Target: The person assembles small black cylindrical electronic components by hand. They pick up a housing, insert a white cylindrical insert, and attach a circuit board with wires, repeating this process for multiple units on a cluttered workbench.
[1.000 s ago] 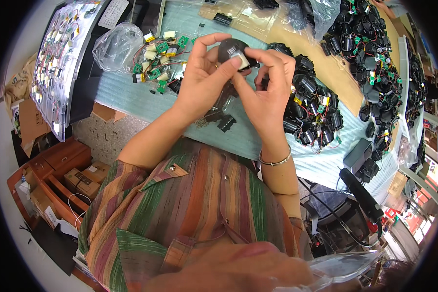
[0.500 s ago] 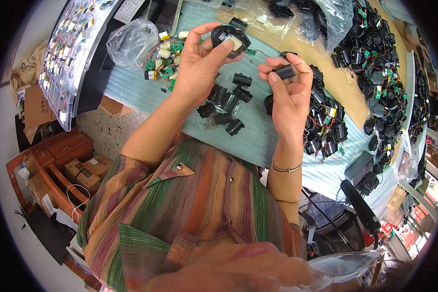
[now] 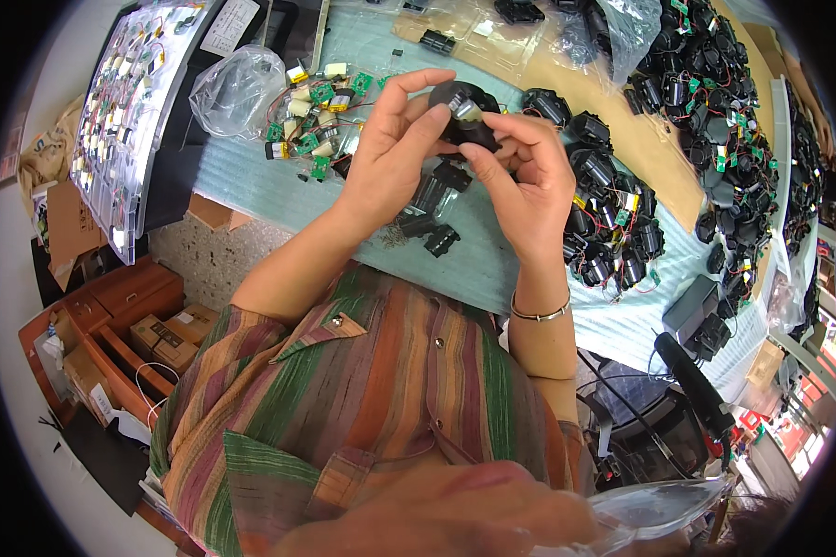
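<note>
Above the table, my left hand [image 3: 387, 158] is closed round the edge of a round black plastic housing [image 3: 448, 93]. A pale battery-like block and a silvery part [image 3: 464, 110] show inside it. My right hand [image 3: 532, 181] pinches a black cylindrical part [image 3: 474, 136] against the housing's near side; fingers partly hide it, and I cannot tell whether it is seated. Under my hands lie several loose black plastic parts [image 3: 429, 192] on the pale green foam sheet [image 3: 279, 190]. Beside my left hand is a pile of green circuit boards [image 3: 321, 94] with wires and small batteries.
Wired black assemblies [image 3: 613, 218] crowd the table right of my right hand, and a larger heap [image 3: 715, 121] lies beyond. A clear plastic bag [image 3: 241, 93] sits at the back left, next to a tilted tray [image 3: 144, 102] of small parts. A black-handled tool [image 3: 692, 385] is at lower right.
My right hand has moved left with the black cylindrical part, bringing it against the housing. My left hand has shifted slightly right and nearer, and the housing has come with it.
</note>
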The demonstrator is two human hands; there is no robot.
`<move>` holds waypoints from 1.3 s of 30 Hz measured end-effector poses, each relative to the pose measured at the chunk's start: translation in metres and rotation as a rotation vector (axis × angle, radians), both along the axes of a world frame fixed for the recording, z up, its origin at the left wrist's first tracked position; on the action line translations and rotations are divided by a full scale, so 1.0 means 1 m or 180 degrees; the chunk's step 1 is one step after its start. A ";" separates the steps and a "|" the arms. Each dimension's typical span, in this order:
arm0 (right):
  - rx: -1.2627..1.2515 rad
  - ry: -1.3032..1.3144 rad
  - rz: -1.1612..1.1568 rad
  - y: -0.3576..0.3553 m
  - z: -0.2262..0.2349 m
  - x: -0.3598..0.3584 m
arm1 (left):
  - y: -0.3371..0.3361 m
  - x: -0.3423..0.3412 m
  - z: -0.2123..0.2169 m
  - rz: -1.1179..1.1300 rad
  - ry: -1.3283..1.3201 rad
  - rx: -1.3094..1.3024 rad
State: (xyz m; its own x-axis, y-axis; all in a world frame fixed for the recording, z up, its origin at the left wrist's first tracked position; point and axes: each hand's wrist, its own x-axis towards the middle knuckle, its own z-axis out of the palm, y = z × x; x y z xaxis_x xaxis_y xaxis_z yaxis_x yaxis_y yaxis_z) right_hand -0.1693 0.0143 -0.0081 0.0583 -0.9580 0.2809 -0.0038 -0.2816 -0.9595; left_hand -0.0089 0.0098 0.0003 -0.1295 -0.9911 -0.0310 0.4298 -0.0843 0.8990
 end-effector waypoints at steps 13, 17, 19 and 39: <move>-0.0969 0.0768 -0.0681 0.005 0.002 0.013 | 0.003 -0.006 0.000 0.0011 0.0255 -0.0026; -0.0985 0.0851 -0.0835 0.007 0.006 0.014 | 0.004 -0.007 0.001 -0.0039 0.0299 0.0036; -0.1321 0.1302 -0.0917 0.007 0.003 0.012 | 0.004 -0.007 0.001 -0.0051 0.0367 0.0111; 0.0081 -0.1158 -0.0296 0.003 0.005 0.013 | 0.005 -0.011 0.003 -0.0053 0.0519 0.0385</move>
State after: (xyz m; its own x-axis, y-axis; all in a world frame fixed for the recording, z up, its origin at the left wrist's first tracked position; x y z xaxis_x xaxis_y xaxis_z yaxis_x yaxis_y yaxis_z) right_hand -0.1567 0.0178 -0.0032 -0.1284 -0.9614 0.2432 0.3142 -0.2721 -0.9095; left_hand -0.0203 0.0150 0.0029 -0.1589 -0.9791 -0.1271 0.5663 -0.1958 0.8006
